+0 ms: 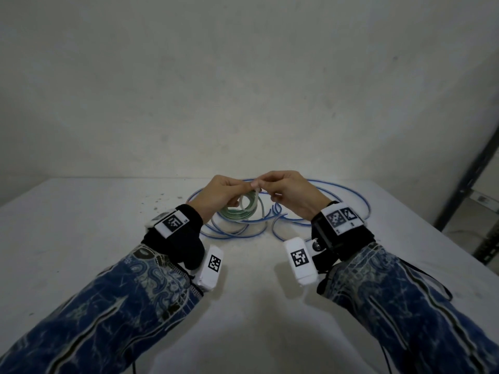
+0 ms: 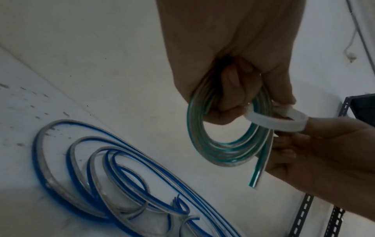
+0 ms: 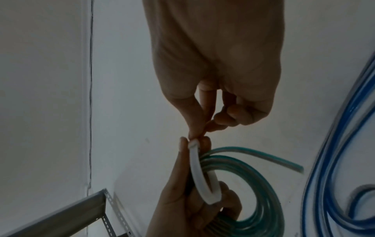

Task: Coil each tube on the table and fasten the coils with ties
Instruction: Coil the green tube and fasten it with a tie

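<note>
The left hand [image 1: 216, 195] grips the green coil [image 2: 219, 144] above the counter [image 1: 81, 238]; the white tie [image 2: 271, 120] loops over its bundled strands, its end pinched just rightward by the right hand [image 1: 291, 193] — the nearer one to cinch.

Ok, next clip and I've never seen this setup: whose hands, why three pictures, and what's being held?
No machine here: a person wears a camera on the head and one on each wrist. The head view looks down over both forearms at a white table. The other two look along each hand. The left hand grips a small coil of green tube, lifted off the table. The right hand pinches the end of a white tie looped around that coil; it does not look closed yet. A blue tube lies loose on the table behind, not tied.
</note>
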